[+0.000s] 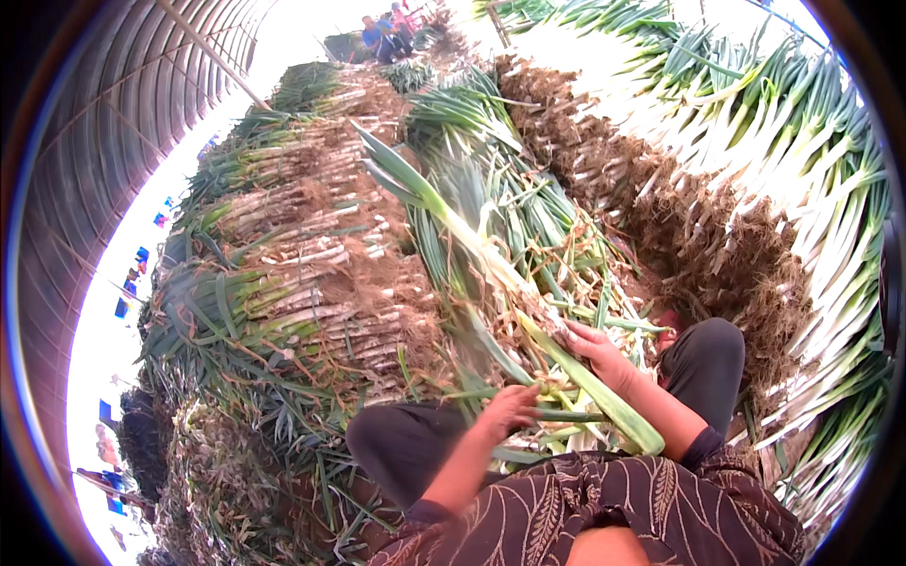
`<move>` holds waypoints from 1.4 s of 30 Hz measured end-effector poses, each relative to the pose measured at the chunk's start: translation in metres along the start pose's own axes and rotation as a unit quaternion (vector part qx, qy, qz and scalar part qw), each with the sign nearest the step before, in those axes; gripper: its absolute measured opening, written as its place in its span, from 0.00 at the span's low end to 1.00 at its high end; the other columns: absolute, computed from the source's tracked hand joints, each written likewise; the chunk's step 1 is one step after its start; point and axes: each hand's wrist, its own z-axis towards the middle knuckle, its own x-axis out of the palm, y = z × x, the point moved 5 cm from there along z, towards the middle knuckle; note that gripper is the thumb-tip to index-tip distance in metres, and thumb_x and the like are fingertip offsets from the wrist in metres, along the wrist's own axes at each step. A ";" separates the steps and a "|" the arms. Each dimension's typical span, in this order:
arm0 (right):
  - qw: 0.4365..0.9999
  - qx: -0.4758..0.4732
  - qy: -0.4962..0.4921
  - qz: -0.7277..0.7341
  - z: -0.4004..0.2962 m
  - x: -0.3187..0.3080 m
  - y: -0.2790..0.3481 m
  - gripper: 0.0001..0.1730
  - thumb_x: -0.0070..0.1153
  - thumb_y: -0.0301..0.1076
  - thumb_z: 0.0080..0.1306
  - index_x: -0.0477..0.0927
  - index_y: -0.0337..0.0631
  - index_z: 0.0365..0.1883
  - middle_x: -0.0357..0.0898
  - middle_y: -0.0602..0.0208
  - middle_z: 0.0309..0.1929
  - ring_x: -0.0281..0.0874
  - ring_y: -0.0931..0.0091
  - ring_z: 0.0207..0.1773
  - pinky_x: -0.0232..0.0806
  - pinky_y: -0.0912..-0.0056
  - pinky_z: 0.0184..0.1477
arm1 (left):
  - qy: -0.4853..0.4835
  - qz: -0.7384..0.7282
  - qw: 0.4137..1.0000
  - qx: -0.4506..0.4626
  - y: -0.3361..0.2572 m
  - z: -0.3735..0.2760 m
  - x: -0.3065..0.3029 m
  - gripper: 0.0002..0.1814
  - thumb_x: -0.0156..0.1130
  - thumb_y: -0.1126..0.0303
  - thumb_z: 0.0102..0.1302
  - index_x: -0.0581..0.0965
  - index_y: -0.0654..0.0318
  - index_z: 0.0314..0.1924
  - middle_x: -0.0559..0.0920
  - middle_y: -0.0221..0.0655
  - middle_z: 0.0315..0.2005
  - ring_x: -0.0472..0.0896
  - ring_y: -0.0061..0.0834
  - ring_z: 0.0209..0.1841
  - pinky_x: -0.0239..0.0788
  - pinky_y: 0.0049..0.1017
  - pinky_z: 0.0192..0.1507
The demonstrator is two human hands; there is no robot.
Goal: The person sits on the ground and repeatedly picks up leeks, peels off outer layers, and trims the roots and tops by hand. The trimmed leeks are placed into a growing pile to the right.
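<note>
My right hand grips the dirty root end of a large leek-like green onion. Its pale shaft slants up and away to the left, ending in green leaves. A broad green leaf hangs beside that hand and runs down to my lap. My left hand is lower and to the left, over my lap, with its fingers curled near a thin green leaf. Whether it grips anything is unclear. Loose peeled leaves lie between my bent legs.
Rows of unpeeled onions with brown roots stretch along the left. Cleaner, white-shafted onions are piled on the right, roots inward. More green leaves lie ahead. People sit far off. A curved ribbed cover rises at left.
</note>
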 end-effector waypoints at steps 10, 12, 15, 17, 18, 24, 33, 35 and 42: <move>0.989 -0.041 -0.032 -0.141 0.003 -0.007 -0.010 0.31 0.51 0.38 0.69 0.61 0.42 0.69 0.74 0.73 0.46 0.67 0.84 0.42 0.63 0.80 0.45 | -0.374 0.331 0.751 0.431 -0.238 -0.029 -0.016 0.20 0.66 0.58 0.59 0.80 0.71 0.40 0.79 0.38 0.33 0.78 0.34 0.41 0.70 0.35 0.39; 0.990 0.011 -0.036 -0.136 -0.004 -0.003 -0.004 0.30 0.51 0.37 0.69 0.61 0.43 0.68 0.74 0.78 0.38 0.66 0.86 0.34 0.62 0.83 0.36 | -0.433 0.391 0.618 0.528 -0.241 -0.032 -0.012 0.12 0.63 0.67 0.59 0.80 0.70 0.36 0.78 0.38 0.32 0.78 0.35 0.38 0.72 0.34 0.38; 0.996 0.032 -0.060 -0.056 -0.003 -0.006 -0.008 0.30 0.51 0.36 0.69 0.61 0.44 0.68 0.61 0.83 0.23 0.55 0.87 0.21 0.51 0.83 0.22 | -0.403 0.391 0.523 0.642 -0.226 -0.029 0.009 0.07 0.64 0.77 0.51 0.80 0.66 0.32 0.77 0.38 0.27 0.77 0.40 0.34 0.71 0.35 0.37; 0.992 0.029 -0.078 -0.094 -0.002 -0.014 -0.007 0.29 0.48 0.38 0.70 0.60 0.44 0.68 0.68 0.79 0.29 0.60 0.87 0.22 0.56 0.83 0.22 | -0.232 0.357 0.694 0.580 -0.192 -0.017 0.042 0.07 0.62 0.81 0.53 0.79 0.68 0.34 0.79 0.43 0.29 0.78 0.40 0.31 0.70 0.31 0.35; 0.982 -0.031 -0.053 -0.177 0.001 -0.023 -0.009 0.28 0.49 0.38 0.70 0.62 0.42 0.67 0.70 0.78 0.30 0.62 0.87 0.23 0.57 0.83 0.23 | -0.153 0.409 0.669 0.601 -0.162 -0.021 0.070 0.10 0.60 0.83 0.52 0.78 0.67 0.37 0.79 0.44 0.29 0.78 0.38 0.33 0.71 0.30 0.36; 0.998 -0.004 -0.045 0.049 0.001 -0.022 0.002 0.32 0.54 0.39 0.67 0.61 0.39 0.67 0.70 0.79 0.24 0.61 0.88 0.18 0.54 0.85 0.17 | 0.219 0.046 0.859 0.460 -0.110 -0.039 0.121 0.14 0.61 0.80 0.58 0.76 0.67 0.46 0.78 0.41 0.45 0.77 0.31 0.47 0.73 0.32 0.45; 0.995 0.006 -0.019 0.097 -0.002 -0.006 0.006 0.29 0.55 0.41 0.67 0.63 0.38 0.62 0.60 0.82 0.22 0.57 0.88 0.17 0.50 0.84 0.15 | -0.083 -0.043 0.901 0.425 -0.228 0.036 0.002 0.14 0.62 0.65 0.63 0.77 0.63 0.46 0.82 0.29 0.33 0.80 0.19 0.30 0.73 0.22 0.30; 0.995 0.008 -0.024 0.096 -0.006 -0.013 0.005 0.31 0.55 0.41 0.67 0.62 0.41 0.65 0.63 0.82 0.22 0.56 0.88 0.16 0.49 0.84 0.15 | -0.026 -0.082 0.906 0.414 -0.224 0.040 0.011 0.12 0.61 0.67 0.64 0.78 0.65 0.43 0.83 0.31 0.33 0.81 0.22 0.30 0.74 0.23 0.29; 0.987 0.036 0.030 0.155 -0.013 0.000 0.004 0.25 0.57 0.42 0.67 0.66 0.39 0.55 0.57 0.85 0.21 0.53 0.90 0.17 0.47 0.87 0.16 | 0.039 -0.117 0.895 0.428 -0.215 0.013 -0.006 0.15 0.54 0.77 0.60 0.77 0.73 0.47 0.83 0.39 0.35 0.83 0.30 0.35 0.79 0.32 0.37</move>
